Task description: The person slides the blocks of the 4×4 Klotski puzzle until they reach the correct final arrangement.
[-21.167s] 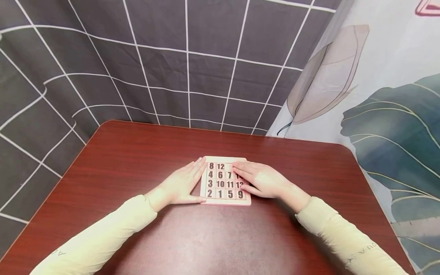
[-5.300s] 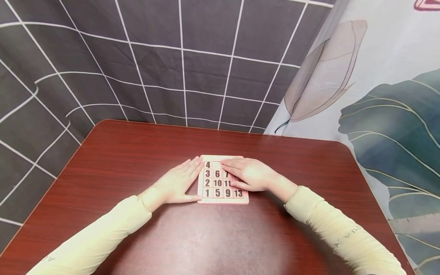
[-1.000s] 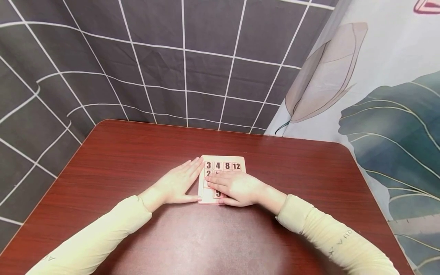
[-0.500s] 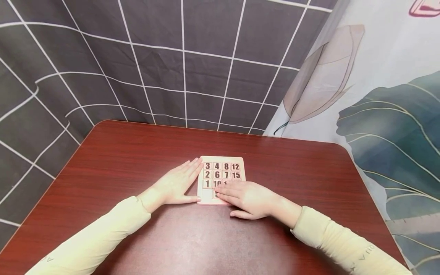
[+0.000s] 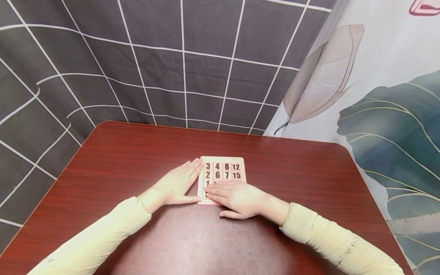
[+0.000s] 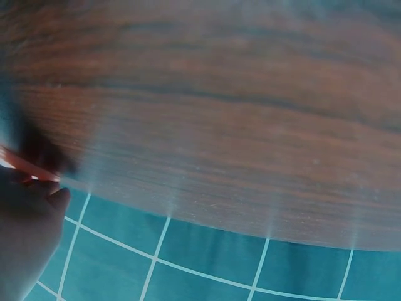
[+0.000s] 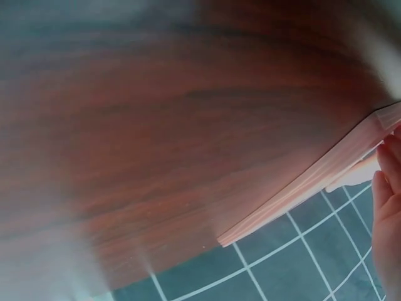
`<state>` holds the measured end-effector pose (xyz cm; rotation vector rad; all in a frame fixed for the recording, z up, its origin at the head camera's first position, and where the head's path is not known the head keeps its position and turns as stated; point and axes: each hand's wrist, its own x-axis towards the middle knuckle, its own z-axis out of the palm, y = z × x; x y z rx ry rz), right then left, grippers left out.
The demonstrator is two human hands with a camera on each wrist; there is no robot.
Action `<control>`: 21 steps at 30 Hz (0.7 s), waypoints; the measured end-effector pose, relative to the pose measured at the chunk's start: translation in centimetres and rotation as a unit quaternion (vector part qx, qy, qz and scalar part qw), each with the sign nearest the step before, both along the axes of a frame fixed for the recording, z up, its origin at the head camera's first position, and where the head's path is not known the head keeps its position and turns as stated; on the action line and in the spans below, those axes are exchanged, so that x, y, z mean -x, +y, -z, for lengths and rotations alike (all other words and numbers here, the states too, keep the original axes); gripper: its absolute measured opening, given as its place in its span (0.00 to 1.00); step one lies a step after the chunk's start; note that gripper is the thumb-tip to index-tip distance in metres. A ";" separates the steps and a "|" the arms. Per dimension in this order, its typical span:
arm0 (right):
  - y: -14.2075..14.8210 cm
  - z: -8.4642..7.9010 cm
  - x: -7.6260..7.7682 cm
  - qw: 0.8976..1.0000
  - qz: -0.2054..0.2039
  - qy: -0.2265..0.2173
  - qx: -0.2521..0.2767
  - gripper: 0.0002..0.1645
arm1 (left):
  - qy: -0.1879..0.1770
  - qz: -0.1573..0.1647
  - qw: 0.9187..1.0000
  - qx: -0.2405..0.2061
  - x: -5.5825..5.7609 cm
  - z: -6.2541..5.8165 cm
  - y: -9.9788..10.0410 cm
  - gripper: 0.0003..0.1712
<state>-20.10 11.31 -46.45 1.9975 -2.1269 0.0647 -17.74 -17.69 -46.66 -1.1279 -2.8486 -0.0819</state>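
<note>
A sliding number puzzle (image 5: pixel 221 159) with a pale frame and cream tiles lies flat on the table. Its top row reads 3, 4, 8, 12 and the second 2, 6, 7, 15. My left hand (image 5: pixel 177 187) rests along the left edge, fingers straight toward the upper corner, thumb at the lower one. Straight fingers of my right hand (image 5: pixel 240 198) lie on the lower rows, covering most of them; a 1 and part of a tile show at the left. In the right wrist view, the puzzle's side (image 7: pixel 294 191) runs near that hand's curved fingers (image 7: pixel 383 188).
The reddish-brown wooden table (image 5: pixel 137 149) has rounded back corners. Behind it hangs a dark grey curtain (image 5: pixel 206 72) with white grid lines. A white curtain with leaf prints (image 5: pixel 388 126) hangs on the right.
Earlier, tiles shifted round and 3, 4, 8, 12 came to the top row. In the last half second my right hand slid left, and a tile now fills the lower-left slot. My left hand stayed.
</note>
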 end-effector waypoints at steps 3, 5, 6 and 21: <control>-0.1 -0.4 -0.3 1.000 0.007 0.000 -0.012 0.40 | -0.001 -0.001 1.000 0.000 0.0 0.0 0.0 0.61; 0.1 -0.7 -0.4 1.000 0.012 -0.006 -0.015 0.40 | -0.002 -0.002 1.000 0.000 0.0 -0.1 0.0 0.61; 0.3 -0.8 -0.5 1.000 0.014 -0.009 -0.014 0.41 | -0.002 -0.002 1.000 0.001 0.0 -0.1 0.0 0.61; 5.6 -0.3 -0.9 0.999 0.034 -0.010 0.012 0.40 | -0.001 -0.006 1.000 0.004 0.2 0.2 0.0 0.62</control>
